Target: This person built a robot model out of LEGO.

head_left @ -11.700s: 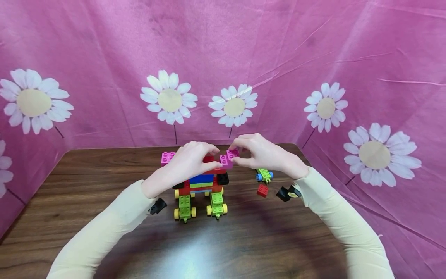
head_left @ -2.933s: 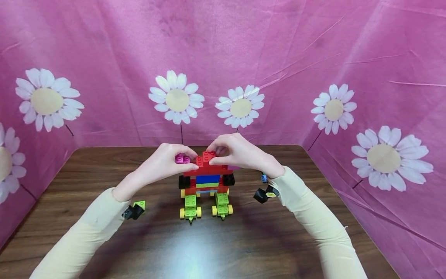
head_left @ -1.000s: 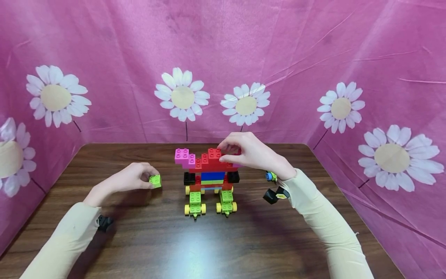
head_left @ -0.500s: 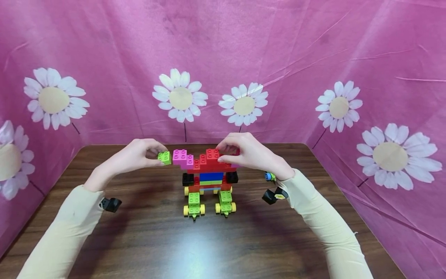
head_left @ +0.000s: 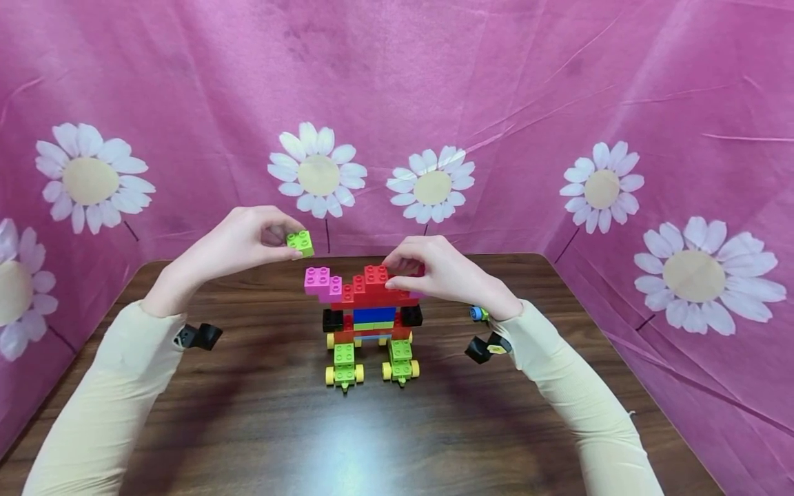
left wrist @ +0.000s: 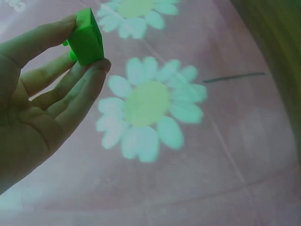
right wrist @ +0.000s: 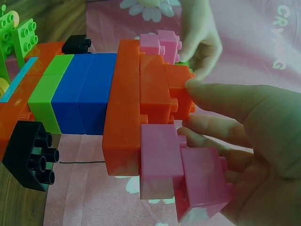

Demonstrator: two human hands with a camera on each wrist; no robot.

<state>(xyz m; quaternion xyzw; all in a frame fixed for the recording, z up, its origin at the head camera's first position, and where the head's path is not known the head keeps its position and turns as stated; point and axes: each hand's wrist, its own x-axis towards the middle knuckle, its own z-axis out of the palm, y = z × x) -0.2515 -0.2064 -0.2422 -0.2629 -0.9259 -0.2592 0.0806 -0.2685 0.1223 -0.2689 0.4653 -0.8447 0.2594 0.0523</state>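
My left hand (head_left: 245,238) pinches a lime-green toy brick (head_left: 300,244) between thumb and fingertips, above and left of the model. Its studs face up in the head view. With thumb and fingers, my right hand (head_left: 440,267) holds the top red brick (head_left: 375,275) of the model. Stepped pink bricks (head_left: 319,279) jut out at the model's left; matching pink bricks (right wrist: 162,155) on the other side are mostly hidden by my right hand in the head view. Below come blue bricks (head_left: 373,315), black side bricks (head_left: 333,319) and green wheeled bases (head_left: 344,365) with yellow wheels.
A small green piece with a blue wheel (head_left: 477,313) lies right of the model, partly covered by my right wrist. The wooden table (head_left: 260,427) meets a pink flowered curtain (head_left: 397,69) at its back edge.
My left hand left the model, picked up the green brick at left and raised it toward the pink bricks. A red brick now tops the model; my right hand stays on it.
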